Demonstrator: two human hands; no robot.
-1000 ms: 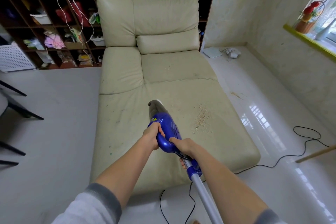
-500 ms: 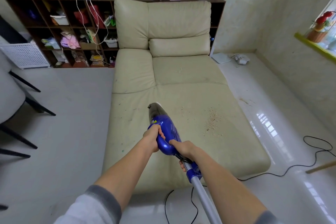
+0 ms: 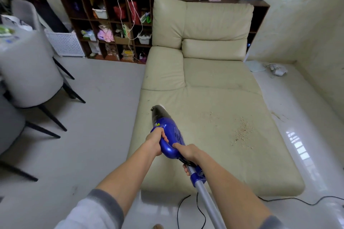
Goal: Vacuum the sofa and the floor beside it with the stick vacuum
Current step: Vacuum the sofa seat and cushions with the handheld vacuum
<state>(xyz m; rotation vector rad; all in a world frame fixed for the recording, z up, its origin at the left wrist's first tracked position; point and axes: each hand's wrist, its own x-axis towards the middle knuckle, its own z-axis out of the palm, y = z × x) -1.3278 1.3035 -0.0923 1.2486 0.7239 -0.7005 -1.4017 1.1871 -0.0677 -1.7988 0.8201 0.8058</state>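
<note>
Both the left hand (image 3: 156, 140) and right hand (image 3: 187, 151) gripped the blue stick vacuum (image 3: 168, 132), while crumbs (image 3: 242, 133) right of centre on the sofa (image 3: 214, 98) suggested cleaning had barely begun.

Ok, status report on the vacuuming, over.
Both hands, left hand and right hand, grip the stick vacuum over the sofa. Crumbs not reached. Cord trails on floor.

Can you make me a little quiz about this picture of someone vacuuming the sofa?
1. True or false: both hands hold the vacuum.
2. The crumbs lie on: A) the sofa B) the shelf C) a chair.
3. Fill in: the vacuum's body is ____ in colour.

Key:
1. True: the left hand and right hand both grip it.
2. A
3. Blue
</note>
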